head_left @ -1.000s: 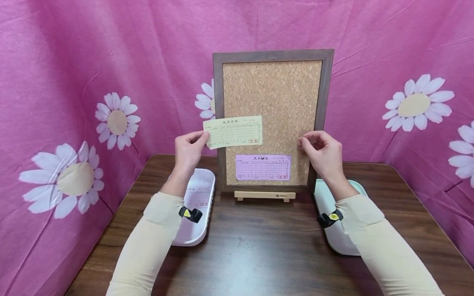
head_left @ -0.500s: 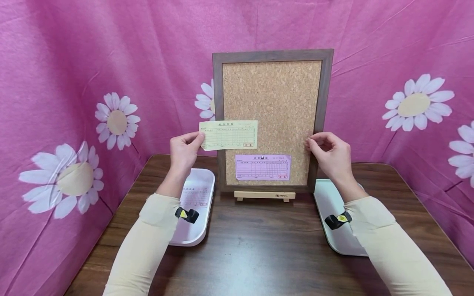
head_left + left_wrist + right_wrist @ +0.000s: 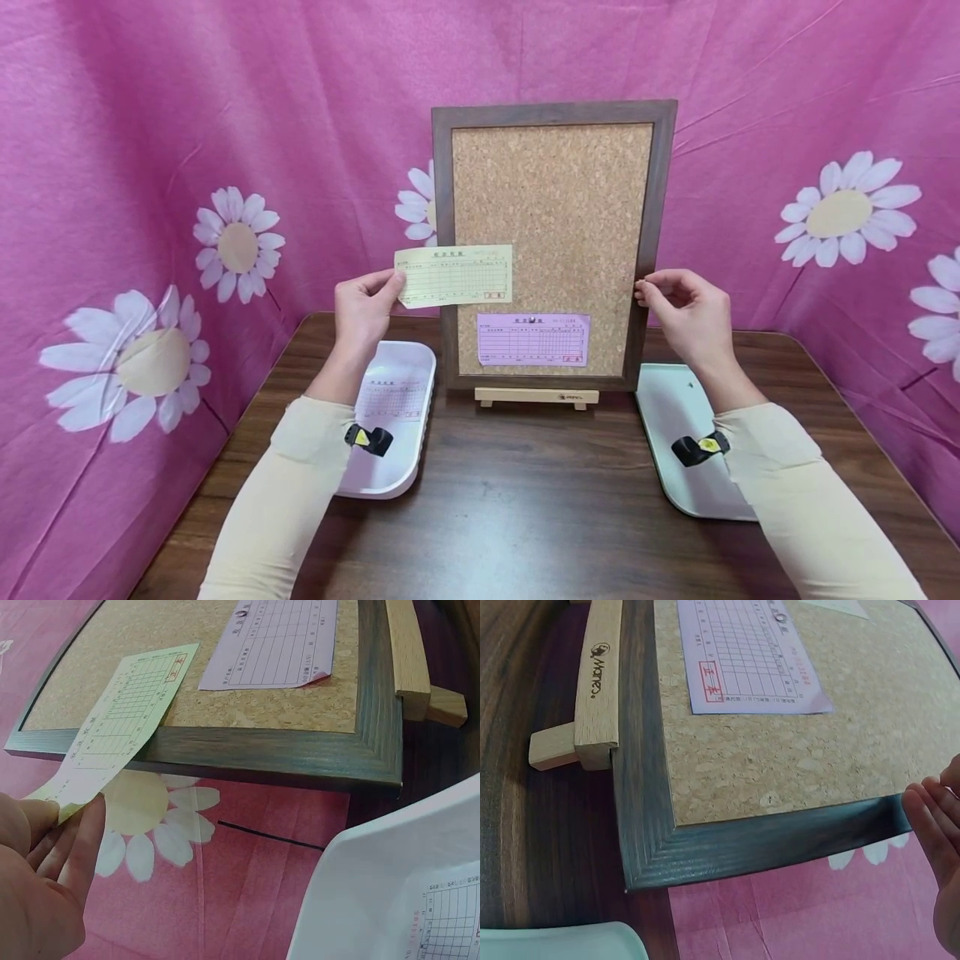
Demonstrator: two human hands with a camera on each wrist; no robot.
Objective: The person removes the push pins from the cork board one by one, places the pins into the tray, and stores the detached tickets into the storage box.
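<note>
My left hand (image 3: 366, 310) pinches the left end of a yellow receipt slip (image 3: 456, 275), held in front of the left frame of a cork board (image 3: 555, 192). In the left wrist view, thumb and fingers grip the slip's near edge. Low on the cork hangs a purple receipt slip (image 3: 534, 346), fixed by a push pin (image 3: 532, 320) at its top. Beside the board's right frame, my right hand (image 3: 693, 325) holds thumb and forefinger together; a tiny pin-like thing seems to be between the tips, mostly hidden.
A white tray (image 3: 408, 475) with a receipt slip (image 3: 392, 398) in it stands at the left. At the right stands a pale green tray (image 3: 678, 500) with a small pin (image 3: 691, 384). A wooden easel (image 3: 536, 395) supports the board on the brown table (image 3: 510, 533).
My left hand has drawn the yellow slip leftward and slightly down across the board. My right hand has moved right, from over the cork to the frame's right side, uncovering more of the green tray.
</note>
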